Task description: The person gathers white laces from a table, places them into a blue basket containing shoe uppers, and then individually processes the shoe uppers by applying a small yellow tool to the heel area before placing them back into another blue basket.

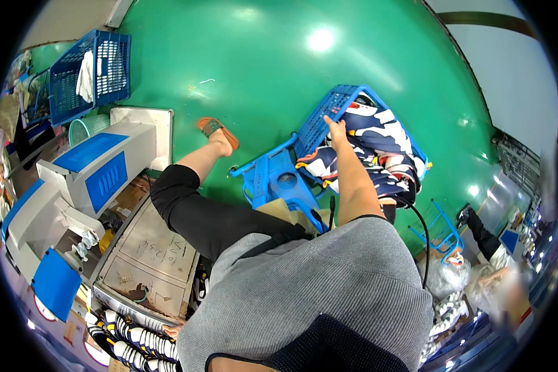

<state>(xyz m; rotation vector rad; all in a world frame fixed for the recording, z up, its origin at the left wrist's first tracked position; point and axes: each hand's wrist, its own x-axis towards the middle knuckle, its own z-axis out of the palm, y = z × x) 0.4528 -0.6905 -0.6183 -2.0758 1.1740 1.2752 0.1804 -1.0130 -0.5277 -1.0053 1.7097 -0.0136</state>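
My right hand (pixel 336 131) reaches forward, its fingers closed over the near left rim of a blue plastic basket (pixel 317 121). The basket is tilted and piled with navy, white and orange patterned fabric pieces (pixel 378 133); some spill over its near side. Only part of my left hand (pixel 173 330) shows, low at the left by the worktable's edge. Its fingers lie extended beside bundles of black-and-white striped fabric (pixel 136 340), and nothing shows in them. A blue chair (pixel 279 177) stands against the basket, between it and my leg.
A white and blue industrial sewing machine (pixel 99 161) stands at the left by a worn worktable (pixel 149 266). Farther left is another blue crate (pixel 111 68) with a white cloth. A black cable (pixel 425 242) curves on my right. Another person (pixel 487 239) sits at the far right.
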